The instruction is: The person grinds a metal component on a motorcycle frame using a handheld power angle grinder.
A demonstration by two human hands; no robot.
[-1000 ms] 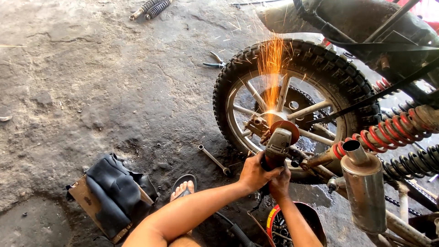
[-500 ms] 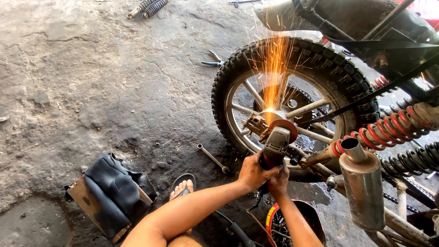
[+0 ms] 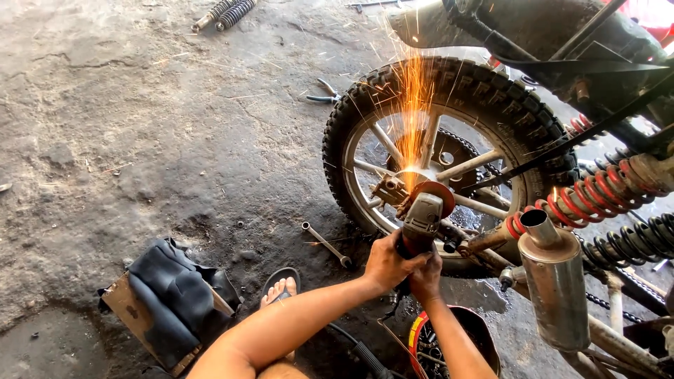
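Both hands are clamping around the body of an angle grinder: the left hand is wrapping the rear of the housing, and the right hand is gripping just beside it, the two touching, probably to steady the tool against kickback. The grinder's disc is pressing at the hub of a motorcycle's rear wheel, just ahead of the hands, and sparks are flying upward and away from the person. A silver exhaust pipe and red shock springs are sitting to the right of the hands. A wrench is lying on the concrete floor just left of the left hand, within reach. Pliers are resting farther ahead. A sandalled foot is bracing below the left forearm, beside a folded black rubber tube on cardboard.
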